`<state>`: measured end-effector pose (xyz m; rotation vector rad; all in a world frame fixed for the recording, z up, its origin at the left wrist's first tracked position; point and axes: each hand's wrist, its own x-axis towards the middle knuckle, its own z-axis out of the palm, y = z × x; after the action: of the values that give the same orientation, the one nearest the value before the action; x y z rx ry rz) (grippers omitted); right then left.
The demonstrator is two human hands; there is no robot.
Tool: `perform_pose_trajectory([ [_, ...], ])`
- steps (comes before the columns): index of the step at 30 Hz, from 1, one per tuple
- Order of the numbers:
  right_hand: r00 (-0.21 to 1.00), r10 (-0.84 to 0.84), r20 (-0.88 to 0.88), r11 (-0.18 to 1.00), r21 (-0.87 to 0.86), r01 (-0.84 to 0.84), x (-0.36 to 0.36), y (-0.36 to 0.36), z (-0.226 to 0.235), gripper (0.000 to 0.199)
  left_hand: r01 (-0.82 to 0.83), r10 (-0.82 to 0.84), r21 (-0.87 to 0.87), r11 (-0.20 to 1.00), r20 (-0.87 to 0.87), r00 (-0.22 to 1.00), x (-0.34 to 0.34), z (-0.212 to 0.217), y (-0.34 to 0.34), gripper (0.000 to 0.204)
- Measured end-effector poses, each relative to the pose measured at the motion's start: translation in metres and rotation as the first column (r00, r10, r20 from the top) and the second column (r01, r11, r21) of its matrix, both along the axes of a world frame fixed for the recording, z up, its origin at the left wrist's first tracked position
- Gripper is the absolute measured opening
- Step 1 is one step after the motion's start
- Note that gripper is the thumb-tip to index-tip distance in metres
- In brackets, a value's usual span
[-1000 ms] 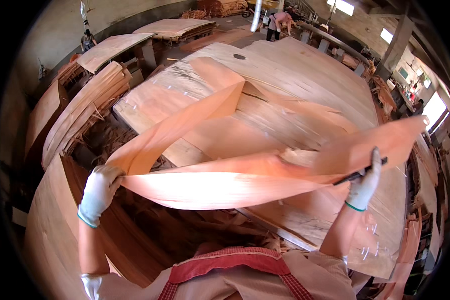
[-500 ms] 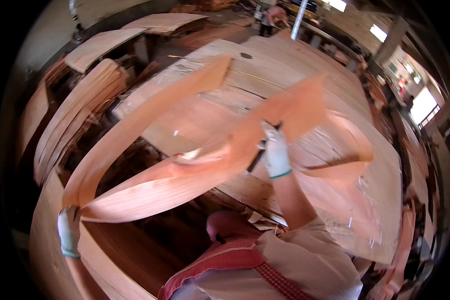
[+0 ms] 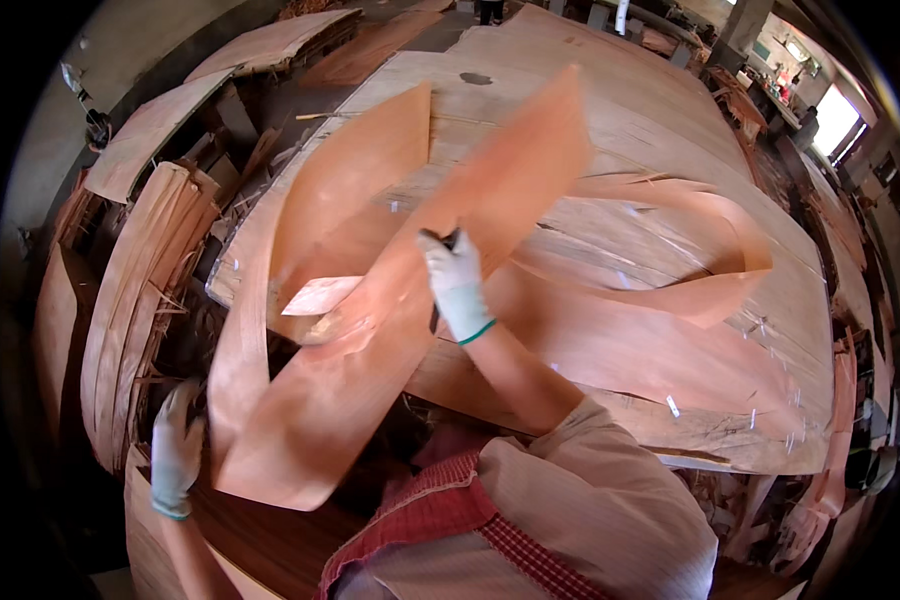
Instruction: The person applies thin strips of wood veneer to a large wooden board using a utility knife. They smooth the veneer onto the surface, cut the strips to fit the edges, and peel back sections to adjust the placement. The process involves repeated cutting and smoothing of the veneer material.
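Note:
My right hand [image 3: 456,283], in a white glove with dark fingertips and a green cuff, is closed on a long reddish wood veneer strip [image 3: 370,330]. The strip slants up to the far right, with a torn, rough spot in its middle. A thin dark object [image 3: 434,318] shows beneath that hand; its kind is hard to tell. At the near left my left hand [image 3: 176,455], gloved alike, has its fingers stretched out, slightly blurred, beside a second curved veneer strip [image 3: 245,350]. A small pale veneer scrap [image 3: 322,295] lies near the torn spot.
Beneath the strips is a wide stack of wood sheets [image 3: 610,110]. A looped veneer strip [image 3: 740,285] lies on its right side. Bent veneer piles [image 3: 135,310] stand at the left, with a flat board [image 3: 155,130] behind. Scraps [image 3: 815,510] hang at the right.
My right hand has moved left and nearer with the veneer strip, turning it steeper. My left hand has let go of the strip ends and shifted slightly right. The view has also shifted.

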<state>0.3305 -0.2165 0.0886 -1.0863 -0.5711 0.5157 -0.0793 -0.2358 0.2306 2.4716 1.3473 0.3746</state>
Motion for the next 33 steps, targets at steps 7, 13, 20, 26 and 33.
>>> perform_pose_trajectory([
  [7, 0.890, 0.283, 0.358, 0.950, -0.230, -0.209, -0.081, 0.042, 0.034, 0.025, 0.279, -0.213, -0.073, 0.958, 0.472, 0.855, 0.175, -0.076, 0.094, 0.078],
  [13, 0.944, 0.098, 0.315, 0.959, -0.285, -0.004, -0.022, 0.033, 0.026, 0.036, 0.375, -0.144, -0.333, 0.865, 0.550, 0.822, 0.183, -0.087, 0.149, 0.019],
  [20, 0.612, 0.318, 0.724, 0.848, -0.506, 0.158, -0.002, 0.040, -0.015, 0.050, 0.498, -0.193, -0.369, 0.784, 0.618, 0.762, 0.135, -0.043, 0.183, 0.015],
  [26, 0.489, 0.316, 0.813, 0.813, -0.497, 0.302, -0.037, 0.070, -0.058, 0.023, 0.408, -0.183, -0.310, 0.859, 0.558, 0.810, 0.060, -0.027, 0.225, 0.015],
  [33, 0.958, 0.118, 0.260, 0.784, -0.617, 0.071, -0.031, 0.030, -0.031, 0.024, -0.026, 0.198, -0.310, 0.951, 0.541, 0.818, -0.117, -0.095, 0.320, 0.031],
])
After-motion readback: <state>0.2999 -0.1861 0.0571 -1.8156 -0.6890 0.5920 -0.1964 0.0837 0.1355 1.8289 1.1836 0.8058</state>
